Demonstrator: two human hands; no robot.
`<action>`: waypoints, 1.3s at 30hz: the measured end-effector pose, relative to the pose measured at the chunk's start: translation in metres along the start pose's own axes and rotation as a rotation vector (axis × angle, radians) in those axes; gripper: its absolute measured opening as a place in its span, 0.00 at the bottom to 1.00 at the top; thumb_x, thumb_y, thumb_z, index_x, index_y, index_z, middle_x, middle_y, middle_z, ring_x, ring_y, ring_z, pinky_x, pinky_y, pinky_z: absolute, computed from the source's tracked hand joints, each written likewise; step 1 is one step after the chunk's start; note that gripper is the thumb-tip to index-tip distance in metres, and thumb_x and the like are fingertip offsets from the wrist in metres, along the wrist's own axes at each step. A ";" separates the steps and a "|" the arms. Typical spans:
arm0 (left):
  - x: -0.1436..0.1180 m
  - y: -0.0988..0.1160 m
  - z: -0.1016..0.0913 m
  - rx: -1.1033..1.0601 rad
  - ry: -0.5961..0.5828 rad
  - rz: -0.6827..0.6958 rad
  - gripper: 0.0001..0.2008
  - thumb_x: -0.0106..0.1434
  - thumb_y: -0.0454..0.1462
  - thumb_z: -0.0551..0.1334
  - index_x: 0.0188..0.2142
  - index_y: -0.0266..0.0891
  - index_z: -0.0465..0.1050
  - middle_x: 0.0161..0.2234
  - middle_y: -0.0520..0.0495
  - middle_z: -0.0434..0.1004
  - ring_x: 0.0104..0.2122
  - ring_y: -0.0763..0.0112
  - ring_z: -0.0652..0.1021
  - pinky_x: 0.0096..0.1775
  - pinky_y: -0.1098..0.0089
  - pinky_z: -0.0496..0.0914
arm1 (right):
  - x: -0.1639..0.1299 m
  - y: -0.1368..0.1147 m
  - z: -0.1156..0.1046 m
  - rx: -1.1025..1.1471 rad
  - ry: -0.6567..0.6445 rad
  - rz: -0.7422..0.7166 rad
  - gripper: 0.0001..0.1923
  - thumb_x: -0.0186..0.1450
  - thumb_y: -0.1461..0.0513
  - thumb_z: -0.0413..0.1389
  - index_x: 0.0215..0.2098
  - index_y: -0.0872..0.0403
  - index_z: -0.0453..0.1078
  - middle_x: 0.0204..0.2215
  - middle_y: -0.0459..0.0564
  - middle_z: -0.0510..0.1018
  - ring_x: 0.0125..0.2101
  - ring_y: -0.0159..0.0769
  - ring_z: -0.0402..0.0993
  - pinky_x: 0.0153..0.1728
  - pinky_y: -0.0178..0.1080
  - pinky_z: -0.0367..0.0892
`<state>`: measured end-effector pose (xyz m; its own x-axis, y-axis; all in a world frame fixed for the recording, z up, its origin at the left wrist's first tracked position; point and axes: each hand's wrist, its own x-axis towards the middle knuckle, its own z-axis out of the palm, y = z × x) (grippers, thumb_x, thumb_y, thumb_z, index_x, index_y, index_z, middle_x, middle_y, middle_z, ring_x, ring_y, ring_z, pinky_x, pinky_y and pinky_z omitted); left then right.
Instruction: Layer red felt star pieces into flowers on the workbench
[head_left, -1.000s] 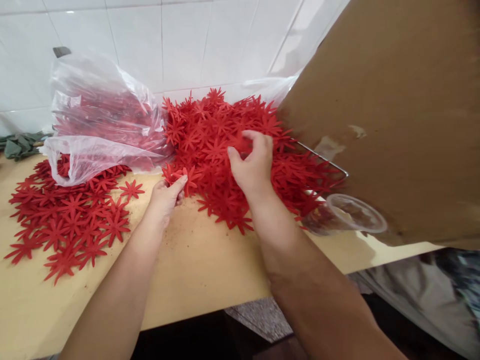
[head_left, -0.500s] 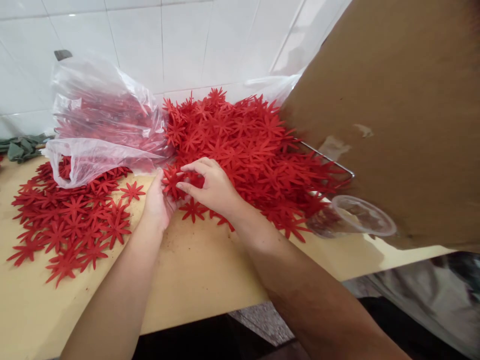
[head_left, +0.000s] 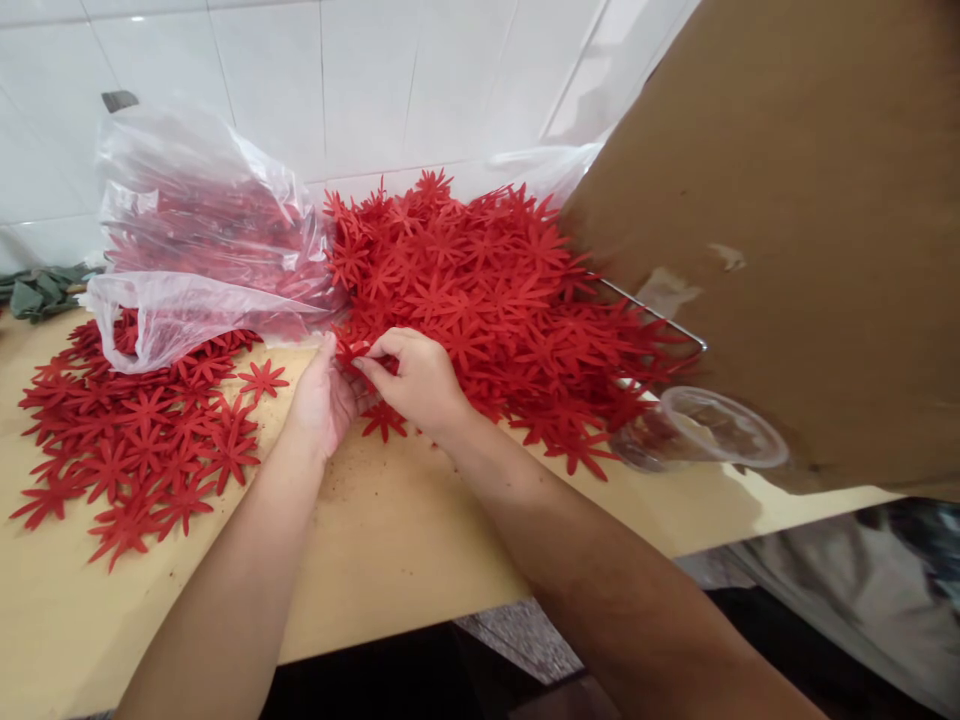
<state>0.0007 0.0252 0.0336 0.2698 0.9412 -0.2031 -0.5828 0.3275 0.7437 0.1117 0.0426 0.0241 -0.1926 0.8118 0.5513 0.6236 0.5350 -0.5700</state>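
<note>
Pinching a red flower cutout between them, the left hand and the right hand meet at the near edge of the big red heap, just above the counter. The right hand's thumb and forefinger close narrowly on the cutout's petals; the left hand curls around it from the other side, thumb up, apparently steadying the thin piece so it can be separated from its neighbours. Whether one cutout or several stuck together are held cannot be told.

The heap lies directly behind the hands, within short reach. A single cutout lies flat on the counter under the right wrist. To the left, a flat spread of cutouts covers the counter in one layer, well apart from the heap. A clear plastic bag of more red pieces slumps against the tiled wall. To the right, a clear plastic cup lies tipped beside a cardboard sheet.
</note>
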 end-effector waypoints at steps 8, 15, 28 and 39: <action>0.007 -0.008 -0.010 0.062 0.131 0.056 0.08 0.57 0.35 0.54 0.35 0.36 0.68 0.32 0.46 0.75 0.32 0.71 0.75 0.37 0.67 0.71 | 0.002 -0.002 -0.003 0.056 -0.034 0.099 0.10 0.54 0.61 0.56 0.18 0.54 0.63 0.20 0.44 0.69 0.24 0.30 0.63 0.28 0.36 0.58; 0.008 -0.008 -0.012 0.118 0.211 0.123 0.09 0.57 0.34 0.54 0.37 0.38 0.68 0.32 0.47 0.76 0.33 0.71 0.76 0.36 0.69 0.71 | 0.008 -0.001 -0.014 0.339 -0.262 0.167 0.03 0.53 0.64 0.55 0.25 0.56 0.70 0.23 0.45 0.75 0.24 0.29 0.67 0.30 0.34 0.62; 0.005 -0.008 -0.006 0.077 0.229 0.153 0.07 0.59 0.38 0.53 0.35 0.39 0.66 0.35 0.47 0.75 0.36 0.70 0.75 0.36 0.68 0.70 | 0.006 -0.001 -0.011 0.421 -0.196 0.224 0.08 0.53 0.60 0.55 0.21 0.56 0.63 0.17 0.42 0.67 0.19 0.26 0.61 0.23 0.33 0.59; 0.006 -0.010 -0.009 0.226 0.186 0.132 0.08 0.51 0.32 0.59 0.33 0.37 0.68 0.28 0.50 0.74 0.30 0.73 0.75 0.35 0.70 0.71 | 0.005 0.005 0.001 0.458 -0.123 0.209 0.09 0.53 0.65 0.51 0.32 0.57 0.68 0.31 0.49 0.74 0.31 0.31 0.70 0.36 0.38 0.67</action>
<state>0.0015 0.0284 0.0192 0.0467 0.9800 -0.1932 -0.4126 0.1951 0.8898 0.1133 0.0493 0.0234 -0.2047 0.9189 0.3371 0.2680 0.3839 -0.8836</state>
